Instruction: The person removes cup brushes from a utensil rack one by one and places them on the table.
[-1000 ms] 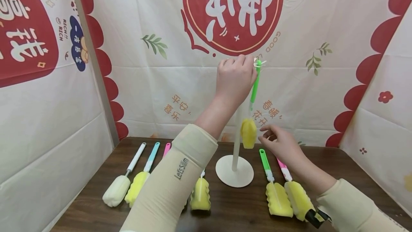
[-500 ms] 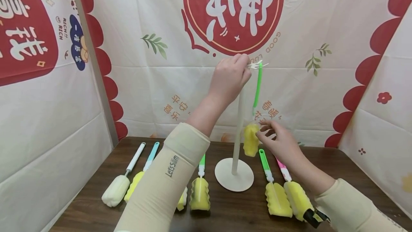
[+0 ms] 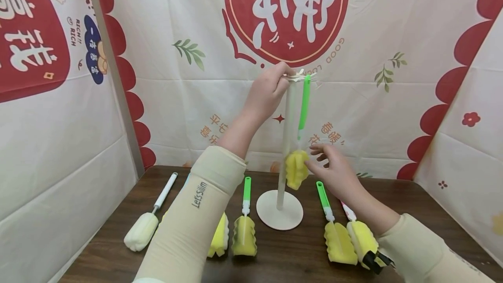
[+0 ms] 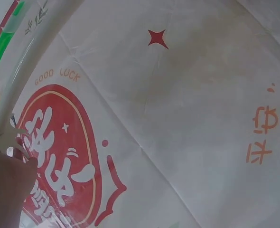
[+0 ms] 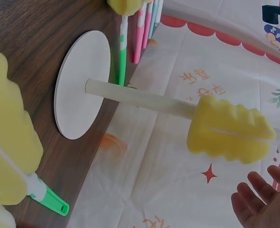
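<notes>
A white stand (image 3: pixel 283 143) with a round base (image 3: pixel 271 215) rises from a dark table. Its top is a small hooked piece (image 3: pixel 300 76), whose edge my left hand (image 3: pixel 266 92) pinches; the left wrist view catches the hand (image 4: pixel 7 190) there too. From a hook hangs a sponge bottle brush, green handle (image 3: pixel 304 104) up and yellow sponge head (image 3: pixel 296 169) down beside the pole. My right hand (image 3: pixel 333 170) is at the right of the sponge, fingers loosely bent. In the right wrist view its fingers (image 5: pixel 248 202) are spread, apart from the sponge (image 5: pixel 230 130).
On the table (image 3: pixel 287 252) lie more sponge brushes: a white one (image 3: pixel 142 230) at left, a green-handled one (image 3: pixel 244 235) left of the base, and green-handled (image 3: pixel 340 243) and pink-handled (image 3: pixel 363 237) ones at right. My left sleeve (image 3: pixel 196 213) hides others. A printed cloth (image 3: pixel 177 99) stands behind.
My left hand has shifted left along the stand's top, its hold now at the edge. Stand and hanging brush have moved slightly left. My right hand has moved a little left too.
</notes>
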A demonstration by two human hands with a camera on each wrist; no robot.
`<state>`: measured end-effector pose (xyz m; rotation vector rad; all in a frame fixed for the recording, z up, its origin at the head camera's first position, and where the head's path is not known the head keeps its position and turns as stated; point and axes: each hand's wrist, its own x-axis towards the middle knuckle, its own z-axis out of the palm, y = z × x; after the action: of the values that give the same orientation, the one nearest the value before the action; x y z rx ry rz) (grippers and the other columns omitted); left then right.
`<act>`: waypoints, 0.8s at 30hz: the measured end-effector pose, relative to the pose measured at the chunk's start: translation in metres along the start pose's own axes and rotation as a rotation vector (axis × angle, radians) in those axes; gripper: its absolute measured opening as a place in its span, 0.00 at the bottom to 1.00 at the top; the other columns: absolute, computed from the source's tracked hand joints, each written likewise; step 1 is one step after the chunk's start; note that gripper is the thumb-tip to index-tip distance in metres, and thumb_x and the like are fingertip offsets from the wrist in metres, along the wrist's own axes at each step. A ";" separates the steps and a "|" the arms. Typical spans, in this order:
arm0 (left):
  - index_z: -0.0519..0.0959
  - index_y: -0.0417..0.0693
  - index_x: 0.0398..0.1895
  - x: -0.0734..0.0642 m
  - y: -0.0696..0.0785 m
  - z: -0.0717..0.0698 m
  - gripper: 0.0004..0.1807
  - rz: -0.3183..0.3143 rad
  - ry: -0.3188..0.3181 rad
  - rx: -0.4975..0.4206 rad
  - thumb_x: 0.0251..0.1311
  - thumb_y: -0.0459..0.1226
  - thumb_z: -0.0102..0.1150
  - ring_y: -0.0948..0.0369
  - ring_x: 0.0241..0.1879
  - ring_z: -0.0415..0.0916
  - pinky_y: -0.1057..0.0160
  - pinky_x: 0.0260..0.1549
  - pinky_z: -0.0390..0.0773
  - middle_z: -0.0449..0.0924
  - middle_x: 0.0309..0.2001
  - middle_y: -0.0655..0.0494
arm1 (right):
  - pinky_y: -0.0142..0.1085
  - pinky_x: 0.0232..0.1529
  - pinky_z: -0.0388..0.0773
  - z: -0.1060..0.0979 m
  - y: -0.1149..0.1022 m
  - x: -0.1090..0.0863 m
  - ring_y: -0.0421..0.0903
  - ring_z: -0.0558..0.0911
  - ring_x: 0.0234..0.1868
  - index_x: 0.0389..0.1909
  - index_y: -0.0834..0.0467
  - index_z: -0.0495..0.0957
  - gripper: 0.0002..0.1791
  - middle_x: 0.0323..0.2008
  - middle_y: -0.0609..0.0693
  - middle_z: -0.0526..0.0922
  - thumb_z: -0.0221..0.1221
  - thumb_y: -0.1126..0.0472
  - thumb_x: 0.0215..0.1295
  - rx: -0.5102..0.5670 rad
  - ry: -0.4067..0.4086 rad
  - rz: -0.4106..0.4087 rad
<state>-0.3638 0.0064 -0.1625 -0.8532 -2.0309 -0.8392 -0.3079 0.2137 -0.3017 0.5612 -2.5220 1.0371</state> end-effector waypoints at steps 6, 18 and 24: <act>0.78 0.46 0.45 0.000 -0.001 -0.005 0.13 -0.049 -0.010 -0.002 0.68 0.33 0.42 0.59 0.53 0.66 0.69 0.49 0.68 0.80 0.45 0.57 | 0.50 0.49 0.72 0.004 -0.003 0.005 0.55 0.74 0.52 0.61 0.63 0.69 0.27 0.55 0.59 0.74 0.57 0.50 0.70 0.002 -0.004 -0.011; 0.78 0.49 0.48 -0.002 0.010 -0.009 0.13 -0.163 -0.032 -0.035 0.72 0.38 0.43 0.62 0.48 0.69 0.72 0.45 0.69 0.80 0.45 0.60 | 0.50 0.50 0.72 0.012 -0.009 0.009 0.56 0.74 0.52 0.62 0.64 0.68 0.27 0.55 0.61 0.74 0.57 0.51 0.69 0.033 -0.008 -0.004; 0.78 0.53 0.53 -0.002 0.017 -0.010 0.17 -0.186 -0.033 0.044 0.74 0.45 0.42 0.62 0.49 0.70 0.71 0.46 0.71 0.81 0.48 0.61 | 0.50 0.50 0.71 0.015 -0.010 0.010 0.56 0.74 0.52 0.61 0.64 0.69 0.27 0.55 0.61 0.75 0.57 0.51 0.69 0.019 0.002 -0.007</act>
<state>-0.3456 0.0068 -0.1549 -0.6647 -2.1740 -0.8828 -0.3138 0.1938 -0.3013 0.5734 -2.5089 1.0598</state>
